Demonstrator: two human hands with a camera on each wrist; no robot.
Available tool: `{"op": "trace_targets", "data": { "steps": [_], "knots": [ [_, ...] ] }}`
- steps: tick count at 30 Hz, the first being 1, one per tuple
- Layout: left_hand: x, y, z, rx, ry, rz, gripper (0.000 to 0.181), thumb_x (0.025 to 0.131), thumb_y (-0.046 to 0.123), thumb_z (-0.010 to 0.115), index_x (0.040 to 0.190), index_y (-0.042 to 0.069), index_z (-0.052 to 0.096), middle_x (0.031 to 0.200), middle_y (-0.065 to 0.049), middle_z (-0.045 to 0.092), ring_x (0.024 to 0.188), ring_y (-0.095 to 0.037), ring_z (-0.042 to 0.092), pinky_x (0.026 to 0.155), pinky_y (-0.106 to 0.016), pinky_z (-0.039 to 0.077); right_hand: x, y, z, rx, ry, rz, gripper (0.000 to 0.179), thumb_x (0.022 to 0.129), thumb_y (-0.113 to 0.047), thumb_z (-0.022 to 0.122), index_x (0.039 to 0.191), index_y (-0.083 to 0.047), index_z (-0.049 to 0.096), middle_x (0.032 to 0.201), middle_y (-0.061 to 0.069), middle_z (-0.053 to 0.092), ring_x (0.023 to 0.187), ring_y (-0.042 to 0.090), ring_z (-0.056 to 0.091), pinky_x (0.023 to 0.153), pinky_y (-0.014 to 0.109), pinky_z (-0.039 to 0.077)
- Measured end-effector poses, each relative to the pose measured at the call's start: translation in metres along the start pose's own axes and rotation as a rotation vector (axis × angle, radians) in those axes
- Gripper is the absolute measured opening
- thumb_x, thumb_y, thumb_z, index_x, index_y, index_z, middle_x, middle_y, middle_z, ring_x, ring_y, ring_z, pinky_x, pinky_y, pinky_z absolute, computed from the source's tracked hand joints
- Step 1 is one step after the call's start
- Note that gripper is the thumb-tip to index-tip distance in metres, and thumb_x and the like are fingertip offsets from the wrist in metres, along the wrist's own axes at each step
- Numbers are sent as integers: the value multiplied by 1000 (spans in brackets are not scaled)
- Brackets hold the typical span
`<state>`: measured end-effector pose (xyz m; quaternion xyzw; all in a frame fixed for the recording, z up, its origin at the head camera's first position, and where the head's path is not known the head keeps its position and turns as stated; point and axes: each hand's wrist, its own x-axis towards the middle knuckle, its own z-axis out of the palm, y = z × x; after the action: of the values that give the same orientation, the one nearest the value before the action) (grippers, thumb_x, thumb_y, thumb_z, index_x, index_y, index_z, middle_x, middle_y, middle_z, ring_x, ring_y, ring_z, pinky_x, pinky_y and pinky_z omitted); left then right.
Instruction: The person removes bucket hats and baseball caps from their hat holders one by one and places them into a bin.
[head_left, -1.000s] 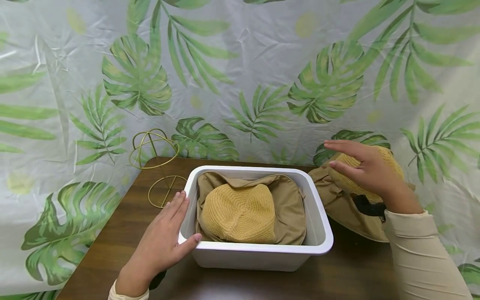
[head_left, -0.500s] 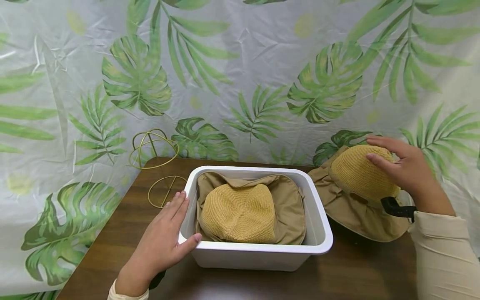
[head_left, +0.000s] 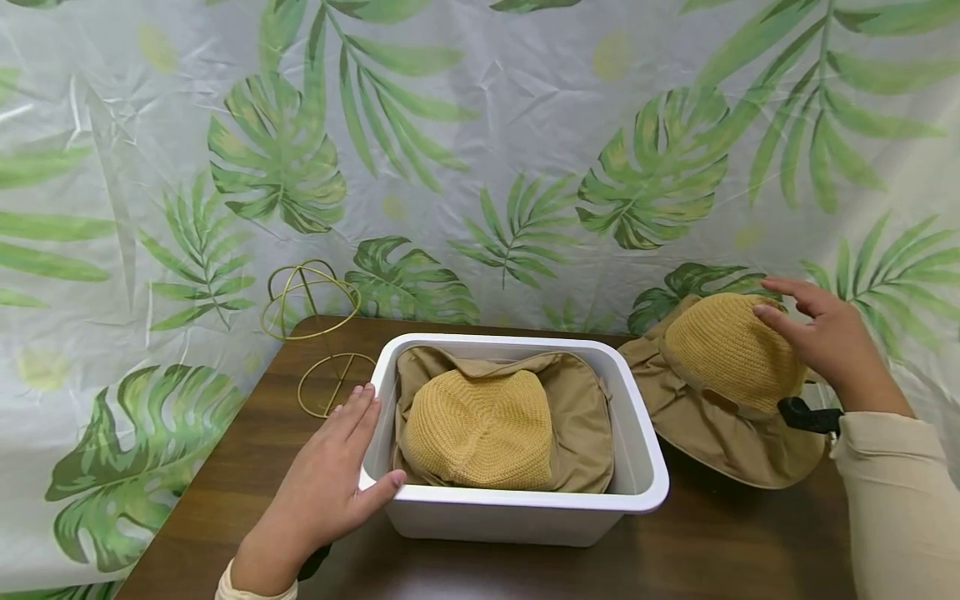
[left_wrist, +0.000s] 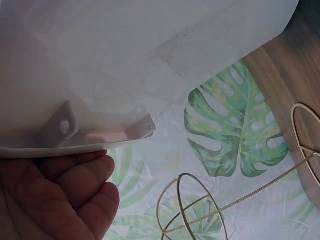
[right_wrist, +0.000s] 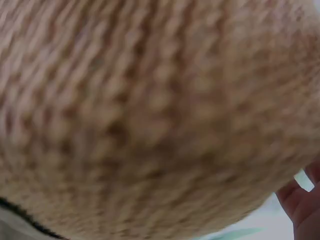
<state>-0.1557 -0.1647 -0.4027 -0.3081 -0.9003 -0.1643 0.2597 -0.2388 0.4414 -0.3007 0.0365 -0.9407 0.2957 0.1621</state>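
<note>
A white plastic bin (head_left: 525, 495) stands on the table, and in it lies a hat (head_left: 480, 429) with a yellow knitted crown and a tan cloth brim. My left hand (head_left: 322, 479) rests on the bin's left rim, fingers straight and thumb over the front corner. From below, the left wrist view has its fingers (left_wrist: 85, 175) against the rim. To the bin's right is a second, similar hat (head_left: 731, 350), tilted. My right hand (head_left: 836, 342) is at the right side of that crown, fingers loosely bent. The knitted crown (right_wrist: 150, 110) fills most of the right wrist view.
Left of the bin stands a gold wire stand (head_left: 311, 321) with a round open top. A leaf-printed sheet (head_left: 525, 150) hangs behind the wooden table (head_left: 217, 475). The second hat's brim comes close to the bin's right wall.
My right hand has moved right, from over the second hat's crown to its right side, uncovering more of the hat. The left hand has stayed on the rim.
</note>
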Motion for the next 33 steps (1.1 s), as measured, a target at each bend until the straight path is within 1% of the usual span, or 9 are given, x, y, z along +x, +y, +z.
{"op": "trace_targets", "data": {
  "steps": [7,10,13,14,17,20,22,24,33],
  "knots": [
    [1,-1,1,-4,9,6,83,94,58,53,136,-14,50,146,-27,45,138,-41,40,107,-57,38,10,17,3,66,-88,47,66,101,-44,53,157,-17,31,162,20,17,138,58,21,106,72,21],
    [1,-2,2,-7,11,7,83,94,58,52,136,-14,50,146,-27,45,138,-40,39,107,-57,38,13,22,2,93,-147,60,67,102,-44,49,159,-19,24,163,20,9,138,61,16,102,76,20],
    [1,-2,2,-9,7,5,84,94,58,53,136,-14,50,146,-27,46,138,-41,39,106,-57,38,15,25,3,93,-174,63,67,103,-43,48,160,-18,23,162,23,8,136,63,18,96,76,29],
    [0,-2,3,-9,7,5,84,94,58,53,136,-14,50,146,-27,46,138,-41,39,106,-57,39,16,26,3,90,-177,67,66,103,-43,48,160,-18,24,162,24,10,135,62,22,95,70,38],
    [0,-2,3,-10,9,5,84,94,57,53,137,-14,50,146,-27,45,138,-41,39,106,-58,39,16,27,4,76,-166,74,65,103,-43,48,159,-18,27,159,30,17,129,51,38,80,40,53],
    [1,-2,3,-10,13,7,84,94,57,53,137,-14,50,146,-27,45,138,-41,39,107,-57,38,16,28,5,64,-152,83,64,102,-45,49,158,-21,30,154,33,26,111,25,49,65,17,45],
    [1,-2,2,-8,13,6,84,94,58,53,137,-14,50,147,-27,45,139,-40,39,107,-57,38,16,28,5,67,-149,88,63,102,-46,49,158,-23,30,153,33,28,103,11,46,64,15,44],
    [1,-2,2,-5,10,5,84,94,58,53,137,-14,50,147,-27,44,139,-40,39,107,-57,39,16,28,5,67,-145,87,63,102,-46,49,158,-24,31,152,33,30,101,4,44,65,13,43],
    [0,-1,2,-7,2,-7,83,93,56,55,137,-14,50,148,-26,44,139,-39,39,107,-56,38,14,28,8,137,-127,104,58,102,-43,50,156,-26,35,154,30,29,101,-5,41,67,10,44]
  ]
}}
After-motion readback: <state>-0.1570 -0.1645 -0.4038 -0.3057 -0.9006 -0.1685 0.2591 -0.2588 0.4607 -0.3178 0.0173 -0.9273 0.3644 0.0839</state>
